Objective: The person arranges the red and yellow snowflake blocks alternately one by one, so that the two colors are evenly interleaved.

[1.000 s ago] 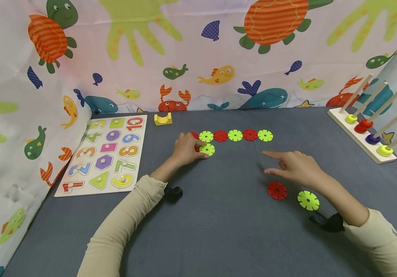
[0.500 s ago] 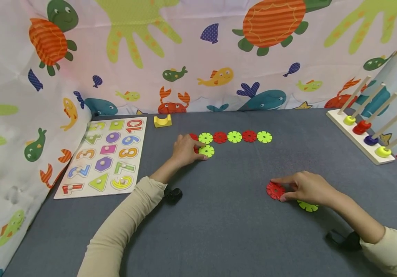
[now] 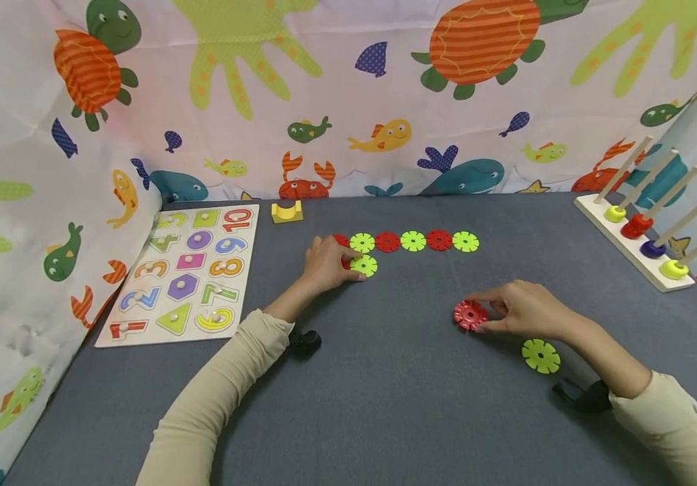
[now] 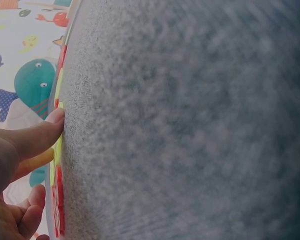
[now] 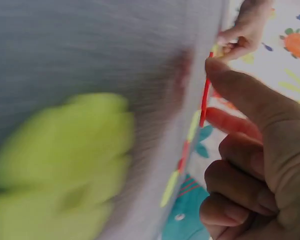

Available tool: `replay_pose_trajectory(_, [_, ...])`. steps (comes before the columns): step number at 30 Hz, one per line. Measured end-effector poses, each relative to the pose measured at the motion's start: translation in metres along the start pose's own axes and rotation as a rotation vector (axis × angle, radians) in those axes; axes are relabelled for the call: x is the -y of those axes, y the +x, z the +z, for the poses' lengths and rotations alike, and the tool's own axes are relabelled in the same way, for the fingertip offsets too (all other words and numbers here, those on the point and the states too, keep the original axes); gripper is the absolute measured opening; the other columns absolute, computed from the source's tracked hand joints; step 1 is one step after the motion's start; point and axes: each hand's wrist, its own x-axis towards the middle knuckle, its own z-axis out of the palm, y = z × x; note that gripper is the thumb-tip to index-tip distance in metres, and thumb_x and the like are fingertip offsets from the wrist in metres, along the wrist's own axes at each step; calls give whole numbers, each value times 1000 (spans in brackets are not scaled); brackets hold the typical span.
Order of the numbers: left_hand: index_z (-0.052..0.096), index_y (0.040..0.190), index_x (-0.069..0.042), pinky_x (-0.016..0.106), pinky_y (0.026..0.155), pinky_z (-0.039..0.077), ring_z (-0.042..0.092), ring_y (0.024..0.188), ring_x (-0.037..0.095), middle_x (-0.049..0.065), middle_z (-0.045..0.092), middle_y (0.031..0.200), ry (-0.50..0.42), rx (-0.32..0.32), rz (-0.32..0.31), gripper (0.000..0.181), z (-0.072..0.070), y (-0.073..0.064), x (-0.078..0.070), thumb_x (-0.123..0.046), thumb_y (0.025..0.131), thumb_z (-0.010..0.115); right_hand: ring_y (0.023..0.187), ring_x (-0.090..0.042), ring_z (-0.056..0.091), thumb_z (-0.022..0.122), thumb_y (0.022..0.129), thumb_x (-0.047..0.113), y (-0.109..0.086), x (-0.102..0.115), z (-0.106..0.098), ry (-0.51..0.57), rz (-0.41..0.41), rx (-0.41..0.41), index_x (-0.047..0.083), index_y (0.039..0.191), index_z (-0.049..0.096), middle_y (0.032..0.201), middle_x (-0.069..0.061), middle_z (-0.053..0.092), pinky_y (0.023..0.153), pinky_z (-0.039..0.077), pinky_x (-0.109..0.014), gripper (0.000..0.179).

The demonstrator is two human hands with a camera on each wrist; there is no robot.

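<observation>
My right hand (image 3: 527,310) pinches a red notched disc (image 3: 468,315) between thumb and index finger. In the right wrist view the red disc (image 5: 206,100) is seen edge-on, lifted off the cloth, while the other fingers curl back. With thumb and index finger at its edges, my left hand (image 3: 324,263) holds a yellow-green notched disc (image 3: 365,266) on the table. Another red disc lies mostly hidden under the left fingers. Just behind runs a row of alternating red and yellow-green discs (image 3: 413,241). A loose yellow-green disc (image 3: 541,356) lies below the right hand.
A wooden number-and-shape puzzle board (image 3: 181,287) lies at the left. A yellow arched block (image 3: 287,212) sits near the back edge. At the far right stands a peg stacker (image 3: 633,246) with colored rings. Printed fabric (image 3: 348,88) hangs behind the grey table (image 3: 384,405).
My right hand has come down to the red disc, pinched it and raised it slightly, moving left and away from the loose yellow-green disc. The left hand stays in place.
</observation>
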Motion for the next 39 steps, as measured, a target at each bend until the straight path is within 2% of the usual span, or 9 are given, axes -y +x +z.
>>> replay_pose_trajectory(9, [70,109,-26,33,65,24,37,81,22,6,56,96,-15,-13,6,44,-1,-1,-1,-40,68,79,50,-9,29,73,75,40,79,19,-1,-11,134,0,21,117,65,53,7,31,44,18,-24,47])
replay_pose_trajectory(15, [70,109,-26,32,65,22,35,81,21,5,55,96,-13,-17,-5,44,1,0,-1,-40,68,79,48,-10,22,74,75,40,114,20,12,32,174,7,16,117,66,50,6,26,44,16,-25,49])
replay_pose_trajectory(23, [70,108,-27,32,63,20,35,79,21,5,55,92,-9,-18,-9,43,1,1,-2,-39,68,79,44,-9,22,72,76,42,129,16,25,63,200,35,15,119,64,47,5,28,44,16,-25,51])
replay_pose_trajectory(39, [71,107,-26,32,64,23,37,82,22,6,57,100,-37,-18,-37,41,3,2,0,-37,68,80,45,-9,20,68,78,45,138,22,33,55,212,1,19,123,60,48,6,26,43,14,-25,53])
